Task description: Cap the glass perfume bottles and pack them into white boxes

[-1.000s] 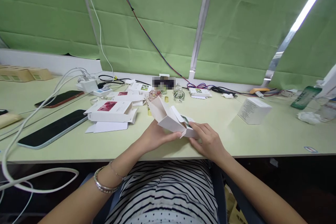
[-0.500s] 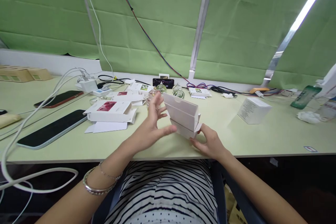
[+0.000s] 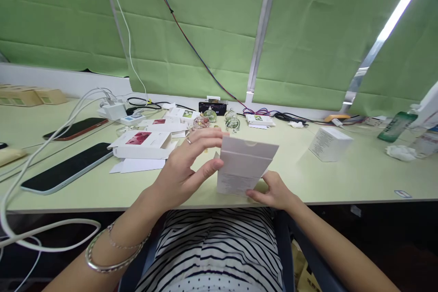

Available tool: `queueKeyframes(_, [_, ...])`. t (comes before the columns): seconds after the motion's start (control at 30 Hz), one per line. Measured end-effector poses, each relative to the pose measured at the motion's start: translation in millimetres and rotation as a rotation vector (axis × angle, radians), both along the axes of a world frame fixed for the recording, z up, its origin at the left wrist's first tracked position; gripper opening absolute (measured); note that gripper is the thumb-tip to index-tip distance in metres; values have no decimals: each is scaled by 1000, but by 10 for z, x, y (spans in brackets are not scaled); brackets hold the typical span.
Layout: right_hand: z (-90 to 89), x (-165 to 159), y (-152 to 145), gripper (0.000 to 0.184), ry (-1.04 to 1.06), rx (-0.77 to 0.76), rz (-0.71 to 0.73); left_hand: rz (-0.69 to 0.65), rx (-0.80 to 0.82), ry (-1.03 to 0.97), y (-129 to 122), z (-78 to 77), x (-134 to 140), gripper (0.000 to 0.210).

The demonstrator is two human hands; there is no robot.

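The right hand (image 3: 272, 190) grips the lower right of the white rectangular cardboard carton (image 3: 244, 166), just turned to show its printed face (image 3: 236, 181), so its notched top flap (image 3: 239, 147) seems within reach; the left hand (image 3: 181, 173) touches its upper left, hold unclear. Beyond the carton sit round clear-glass bottles (image 3: 232, 123).

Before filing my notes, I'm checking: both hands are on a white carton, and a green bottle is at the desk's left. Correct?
No: the head view shows the green bottle at the right of the desk. The left hand and right hand are on the white carton.
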State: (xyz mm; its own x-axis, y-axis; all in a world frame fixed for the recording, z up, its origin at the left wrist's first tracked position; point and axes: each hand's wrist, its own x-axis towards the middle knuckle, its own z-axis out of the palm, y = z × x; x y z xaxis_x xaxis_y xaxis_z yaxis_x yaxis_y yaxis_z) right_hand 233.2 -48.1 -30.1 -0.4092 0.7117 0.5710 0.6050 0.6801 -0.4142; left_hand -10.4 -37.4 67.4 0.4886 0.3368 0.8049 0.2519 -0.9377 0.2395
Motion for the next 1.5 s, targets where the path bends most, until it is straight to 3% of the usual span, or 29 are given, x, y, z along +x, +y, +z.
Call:
queueKeyframes(0.13, [17,-9,-9,29,12,-3,14,86,48,116,45,-17,10,7])
queueKeyframes(0.33, [18,5,3,31,59,-116,34,112,13,432,145,-130,33,17])
queueKeyframes(0.5, [-70,-27,24,73,228,-128,96,52,105,465,188,-231,87,34])
queueKeyframes(0.57, [-72,-46,28,79,252,-97,74,67,148,494,207,-262,108,42])
queueKeyframes(0.7, [71,86,68,79,222,-46,-181,189,204,475,277,-296,98,46])
queueKeyframes(0.83, [251,613,149,61,169,-83,-589,199,99,522,359,-310,40,45])
queueKeyframes(0.9, [270,940,175,47,159,-94,-796,185,4,628,376,-343,33,38])
queueKeyframes(1.07, [188,1464,176,44,181,-198,-1165,112,-151,783,351,-552,111,29])
queueKeyframes(1.27, [161,1574,187,50,101,-236,-1373,95,-219,722,337,-742,130,35])
queueKeyframes(1.5, [116,1599,212,59,133,-259,-1349,101,-245,708,336,-730,129,34])
